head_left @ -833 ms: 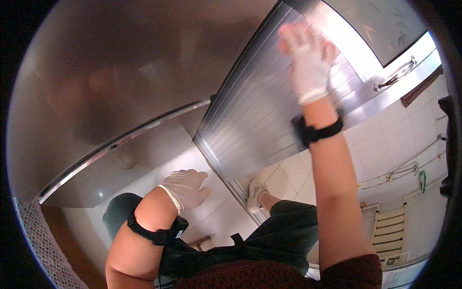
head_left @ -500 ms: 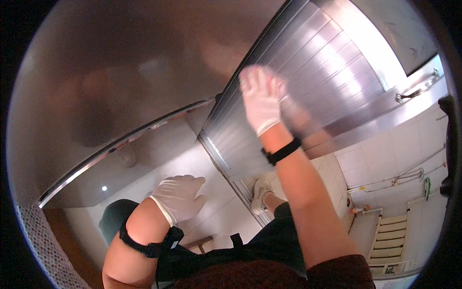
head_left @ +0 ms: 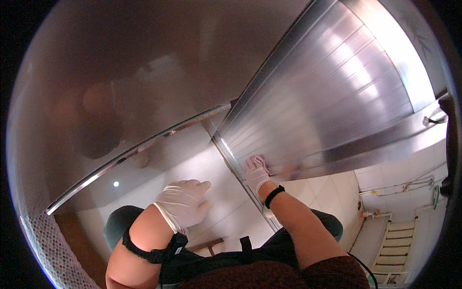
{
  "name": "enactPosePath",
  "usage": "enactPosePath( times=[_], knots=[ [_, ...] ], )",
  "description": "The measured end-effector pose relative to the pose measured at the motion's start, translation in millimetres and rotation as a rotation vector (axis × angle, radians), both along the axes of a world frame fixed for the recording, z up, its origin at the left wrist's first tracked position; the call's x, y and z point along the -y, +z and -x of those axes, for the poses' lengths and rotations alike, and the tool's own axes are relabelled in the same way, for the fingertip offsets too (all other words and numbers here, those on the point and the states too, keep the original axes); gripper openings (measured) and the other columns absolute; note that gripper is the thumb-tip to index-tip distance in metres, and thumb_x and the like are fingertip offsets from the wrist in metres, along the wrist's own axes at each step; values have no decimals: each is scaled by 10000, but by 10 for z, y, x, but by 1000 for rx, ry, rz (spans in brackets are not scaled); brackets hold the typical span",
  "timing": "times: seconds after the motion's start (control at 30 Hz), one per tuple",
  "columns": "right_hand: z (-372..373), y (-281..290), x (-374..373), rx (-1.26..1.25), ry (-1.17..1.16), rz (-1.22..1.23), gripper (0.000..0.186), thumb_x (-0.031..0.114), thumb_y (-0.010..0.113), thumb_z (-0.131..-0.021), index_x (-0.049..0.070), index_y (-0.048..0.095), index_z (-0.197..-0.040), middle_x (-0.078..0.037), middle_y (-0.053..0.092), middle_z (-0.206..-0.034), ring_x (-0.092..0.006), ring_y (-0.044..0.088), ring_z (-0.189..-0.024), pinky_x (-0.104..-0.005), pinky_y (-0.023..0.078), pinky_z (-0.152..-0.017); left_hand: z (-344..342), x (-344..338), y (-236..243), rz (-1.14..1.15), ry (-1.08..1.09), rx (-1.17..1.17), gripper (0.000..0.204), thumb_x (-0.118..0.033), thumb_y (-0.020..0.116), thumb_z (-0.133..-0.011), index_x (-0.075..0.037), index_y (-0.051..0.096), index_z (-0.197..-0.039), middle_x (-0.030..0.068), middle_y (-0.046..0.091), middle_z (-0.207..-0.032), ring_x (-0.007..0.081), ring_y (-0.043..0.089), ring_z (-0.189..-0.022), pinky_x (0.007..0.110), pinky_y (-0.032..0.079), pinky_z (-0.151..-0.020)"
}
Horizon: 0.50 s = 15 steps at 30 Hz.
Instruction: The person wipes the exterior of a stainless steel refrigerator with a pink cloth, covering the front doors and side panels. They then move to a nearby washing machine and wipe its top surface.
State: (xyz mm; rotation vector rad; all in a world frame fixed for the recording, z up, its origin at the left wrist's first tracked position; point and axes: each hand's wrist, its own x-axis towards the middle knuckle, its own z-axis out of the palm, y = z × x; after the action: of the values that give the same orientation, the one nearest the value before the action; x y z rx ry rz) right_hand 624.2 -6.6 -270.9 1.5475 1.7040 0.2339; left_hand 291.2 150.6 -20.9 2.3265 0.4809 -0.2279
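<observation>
My right hand [head_left: 255,174], in a white glove, presses a pink cloth [head_left: 260,164] against the lower part of a silvery grooved door [head_left: 332,91], close to its bottom edge. A black band circles that wrist. My left hand [head_left: 183,202], also gloved in white, hangs above the pale floor with nothing visible in it. Its fingers are loosely bent and the thumb stands apart.
A dark glossy panel [head_left: 120,58] with a shiny metal lower edge fills the upper left. A metal floor track [head_left: 231,156] runs below the door. The door handle [head_left: 433,120] shows at far right. Beyond it are wall pipes [head_left: 399,189] and a pale rack [head_left: 393,248].
My right hand has slid down the door with the pink cloth, from its upper part to near the bottom. The left hand has hardly moved; the view has shifted slightly.
</observation>
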Motion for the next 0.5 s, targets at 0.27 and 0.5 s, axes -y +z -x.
enactPosePath(
  times=[0.27, 0.5],
  knots=[
    [201, 2179, -13, -11, 63, -554, 397, 226, 606, -883, 180, 649, -1275, -47, 587, -1343, -263, 464, -1362, -537, 354, -1090, -76, 182, -8, -46, 9, -7, 561, -393, 518, -969, -27, 574, -1390, 256, 640, -1296, 405, 609, -1212, 475, 485, -1026],
    [359, 4338, -43, 203, 118, -1058, 574, 43, 680, -794, 224, 635, -1337, -32, 557, -1445, -276, 475, -1379, -543, 330, -1108, -149, 200, -25, -73, 7, -128, 571, -424, 508, -971, -42, 585, -1389, 246, 638, -1319, 397, 596, -1239, 469, 462, -1061]
  ],
)
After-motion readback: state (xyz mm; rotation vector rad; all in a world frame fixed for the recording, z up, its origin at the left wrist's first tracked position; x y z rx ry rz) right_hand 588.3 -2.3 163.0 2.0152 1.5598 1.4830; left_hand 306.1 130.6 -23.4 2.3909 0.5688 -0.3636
